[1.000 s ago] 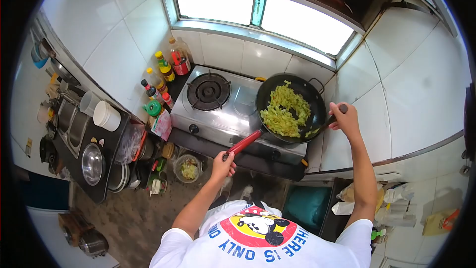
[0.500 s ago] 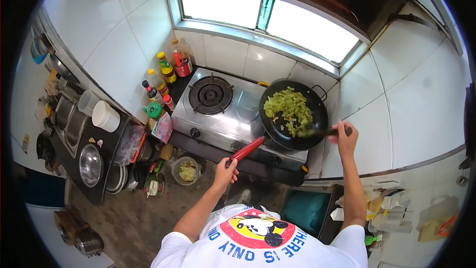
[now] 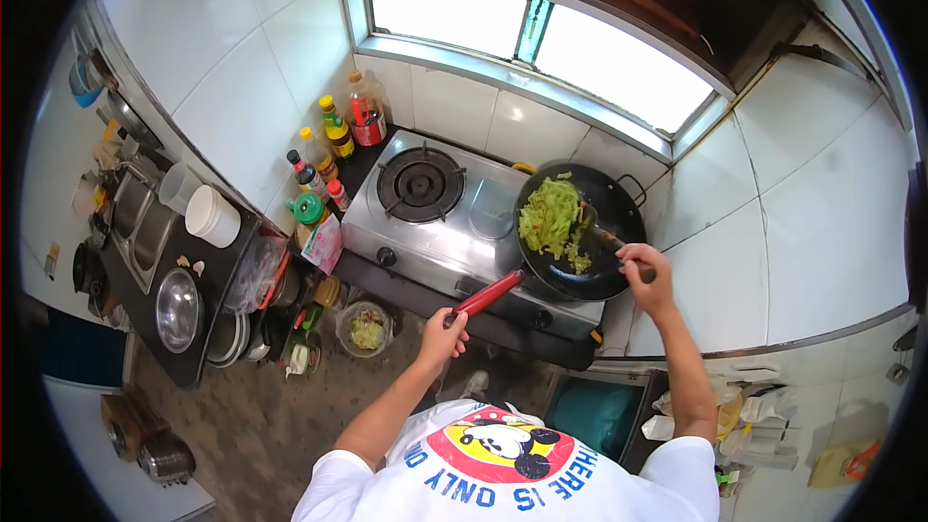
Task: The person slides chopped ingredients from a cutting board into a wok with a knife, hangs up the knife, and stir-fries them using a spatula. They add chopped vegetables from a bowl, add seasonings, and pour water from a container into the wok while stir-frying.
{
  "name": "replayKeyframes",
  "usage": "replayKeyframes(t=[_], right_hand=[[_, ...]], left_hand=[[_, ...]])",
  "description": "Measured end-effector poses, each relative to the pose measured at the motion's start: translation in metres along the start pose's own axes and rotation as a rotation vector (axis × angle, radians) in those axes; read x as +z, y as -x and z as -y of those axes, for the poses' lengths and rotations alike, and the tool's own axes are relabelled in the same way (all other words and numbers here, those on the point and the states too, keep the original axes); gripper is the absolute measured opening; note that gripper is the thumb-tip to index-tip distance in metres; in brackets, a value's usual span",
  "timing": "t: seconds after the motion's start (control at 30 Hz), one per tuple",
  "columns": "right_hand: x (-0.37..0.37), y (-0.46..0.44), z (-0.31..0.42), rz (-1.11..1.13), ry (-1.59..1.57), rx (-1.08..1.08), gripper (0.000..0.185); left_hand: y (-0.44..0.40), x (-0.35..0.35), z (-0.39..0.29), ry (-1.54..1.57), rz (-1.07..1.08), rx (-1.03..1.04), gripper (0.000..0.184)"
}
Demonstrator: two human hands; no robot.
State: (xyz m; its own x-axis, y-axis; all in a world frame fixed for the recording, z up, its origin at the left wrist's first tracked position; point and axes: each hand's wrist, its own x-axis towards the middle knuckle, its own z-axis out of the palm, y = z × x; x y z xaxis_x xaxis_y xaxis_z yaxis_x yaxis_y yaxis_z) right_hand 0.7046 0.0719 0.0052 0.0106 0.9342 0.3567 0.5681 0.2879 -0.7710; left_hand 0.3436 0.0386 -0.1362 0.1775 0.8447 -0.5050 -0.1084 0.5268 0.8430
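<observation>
A black wok (image 3: 619,203) sits on the right side of the steel gas stove (image 3: 454,251). My left hand (image 3: 443,338) is wrapped round the end of its red handle (image 3: 491,295). Chopped green vegetables (image 3: 551,217) lie heaped in the left part of the wok. At the wok's right rim, my right hand (image 3: 646,275) grips a spatula with a dark handle (image 3: 609,240). The spatula's head reaches into the pan beside the vegetables and is partly hidden by them.
An unused burner (image 3: 420,184) is left of the wok. Sauce bottles (image 3: 336,130) stand in the stove's left corner. A clear bowl of chopped food (image 3: 365,329) is below the stove front. A metal bowl (image 3: 178,309) rests on the left counter.
My right hand has moved left and slightly down with the spatula. The vegetables are gathered more to the wok's left side. My left hand stays on the handle.
</observation>
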Motion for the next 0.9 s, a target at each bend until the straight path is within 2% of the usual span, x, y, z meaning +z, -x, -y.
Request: replayKeyframes(t=[0.03, 0.07, 0.17, 0.2, 0.3, 0.33, 0.43, 0.57, 0.7, 0.77, 0.9], right_hand=[[-0.01, 0.002, 0.0, 0.022, -0.017, 0.016, 0.004], [-0.013, -0.004, -0.003, -0.006, 0.164, -0.123, 0.005], [-0.004, -0.025, -0.008, 0.032, 0.366, -0.119, 0.007], [0.004, -0.032, -0.009, 0.01, 0.287, -0.139, 0.008], [0.026, -0.039, -0.005, 0.153, 0.178, -0.228, 0.009], [0.026, -0.036, -0.003, 0.27, 0.266, -0.275, 0.012], [0.003, -0.019, 0.042, 0.44, 0.365, -0.391, 0.016], [-0.018, 0.011, 0.08, 0.435, 0.215, -0.371, 0.016], [-0.007, 0.017, 0.035, 0.386, 0.16, -0.232, 0.018], [-0.003, 0.021, 0.039, 0.328, 0.294, -0.355, 0.018], [0.026, 0.043, 0.034, 0.438, 0.632, -0.415, 0.028]], left_hand=[[0.001, 0.002, 0.002, 0.006, -0.003, 0.004, 0.031], [0.002, 0.003, 0.003, 0.01, -0.016, 0.007, 0.031], [0.002, 0.005, 0.003, 0.016, -0.046, 0.016, 0.032], [0.002, 0.005, 0.003, 0.014, -0.049, 0.013, 0.032], [0.0, 0.007, 0.002, 0.003, -0.061, 0.017, 0.033], [0.001, 0.006, 0.003, -0.005, -0.067, 0.014, 0.034], [0.001, 0.007, 0.004, 0.002, -0.068, 0.028, 0.034], [0.0, 0.009, 0.006, -0.02, -0.085, 0.031, 0.034], [0.004, 0.009, 0.002, -0.065, -0.105, 0.019, 0.048], [0.009, 0.004, -0.004, -0.017, -0.124, 0.017, 0.053], [-0.013, -0.046, -0.007, 0.083, -0.22, 0.045, 0.05]])
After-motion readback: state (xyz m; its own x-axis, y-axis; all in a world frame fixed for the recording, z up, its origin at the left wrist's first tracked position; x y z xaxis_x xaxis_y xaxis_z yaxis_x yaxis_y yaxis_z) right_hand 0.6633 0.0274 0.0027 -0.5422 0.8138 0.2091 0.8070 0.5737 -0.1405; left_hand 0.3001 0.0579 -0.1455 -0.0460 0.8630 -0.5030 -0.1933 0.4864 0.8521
